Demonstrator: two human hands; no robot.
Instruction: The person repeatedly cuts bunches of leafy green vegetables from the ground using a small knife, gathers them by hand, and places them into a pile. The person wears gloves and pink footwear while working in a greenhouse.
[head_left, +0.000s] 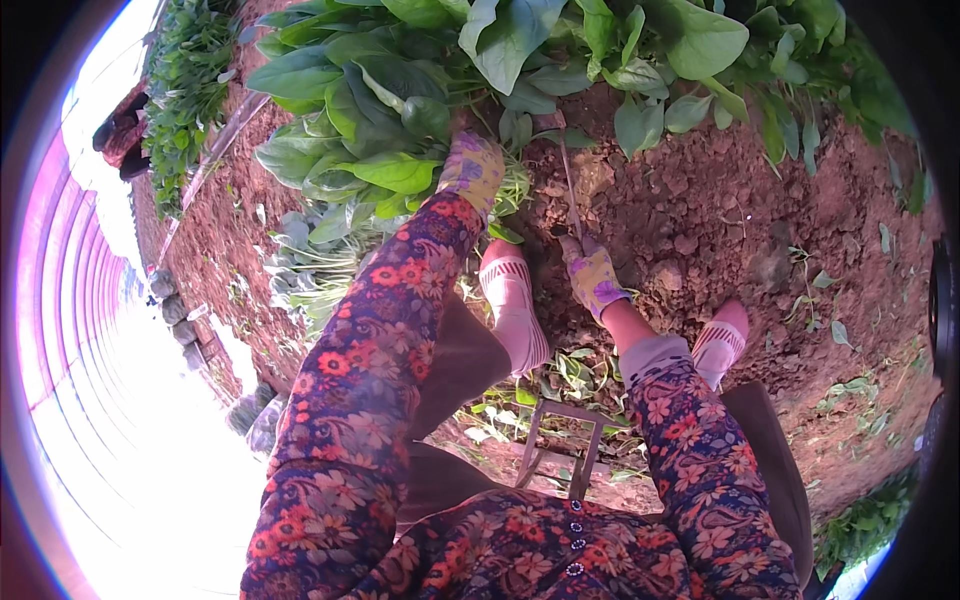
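My left hand (471, 172), in a yellow glove with purple flowers, grips a bunch of leafy spinach plants (375, 112). Pale stems (514, 184) stick out beside the glove, and its fingertips are hidden under leaves. In my right hand (595, 276), gloved alike, is the handle end of a thin-shafted hand tool (570, 184). The tool's far end reaches the soil at the edge of the standing spinach (637, 52), where leaves partly cover its head. To the left of my left forearm, a pile of spinach (311, 262) lies on the ground with its stems showing.
Crumbly reddish soil (697, 195) with scattered leaves surrounds my two feet in striped socks (514, 300). Between my legs stands a low metal-framed stool (570, 412). Stones (176, 311) line the left side, near a bright plastic greenhouse wall (82, 322). More greens (187, 97) grow at upper left.
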